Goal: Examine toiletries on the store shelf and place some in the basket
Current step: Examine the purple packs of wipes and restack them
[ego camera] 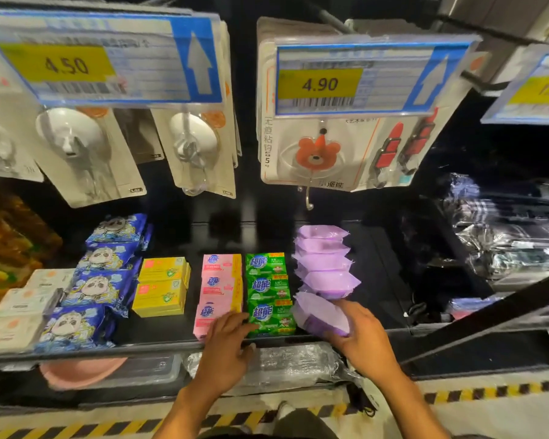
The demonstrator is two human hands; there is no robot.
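On the black shelf (159,331) lie rows of soap: pink bars (221,282), green bars (268,286), yellow boxes (162,286), blue panda packs (99,280) and a row of purple packets (325,261). My right hand (362,337) grips the nearest purple packet (317,315) at the shelf's front, tilted up. My left hand (227,346) rests with fingers spread on the front pink bar and touches the front green bar (271,318). No basket is in view.
Hook packs (314,153) and price tags (339,77) hang above the shelf. White boxes (23,312) sit at the far left, wrapped dark goods (501,236) at the right. A pink basin (80,370) and wrapped items lie below. Yellow-black tape (488,392) marks the floor.
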